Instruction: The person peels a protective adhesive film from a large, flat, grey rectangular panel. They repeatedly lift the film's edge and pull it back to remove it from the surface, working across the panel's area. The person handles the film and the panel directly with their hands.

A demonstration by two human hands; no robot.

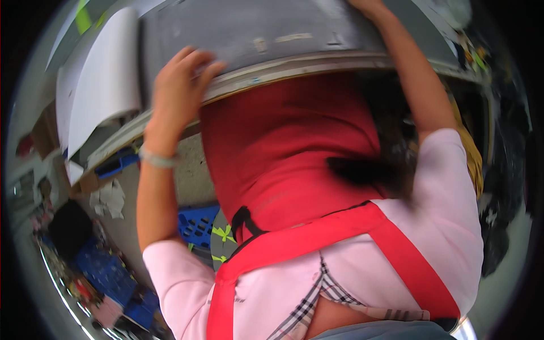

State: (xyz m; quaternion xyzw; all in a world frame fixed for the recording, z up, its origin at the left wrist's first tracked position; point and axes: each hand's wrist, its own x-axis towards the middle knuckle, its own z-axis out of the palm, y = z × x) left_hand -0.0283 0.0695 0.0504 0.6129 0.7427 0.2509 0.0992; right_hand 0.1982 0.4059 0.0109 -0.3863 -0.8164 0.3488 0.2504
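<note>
My left hand is over the near edge of the grey tabletop. Its thumb and fingers are loosely bent and apart, a little blurred, with nothing visible between them. At the top edge of the view my right hand reaches to the far part of the tabletop, and its fingers are cut off from sight. A curled white sheet lies left of my left hand. Small pale scraps are on the tabletop between my hands.
My red apron is close against the table's pale front edge. On the floor at left are a blue plastic crate, crumpled white paper and a heap of blue and black items. Black bags stand at right.
</note>
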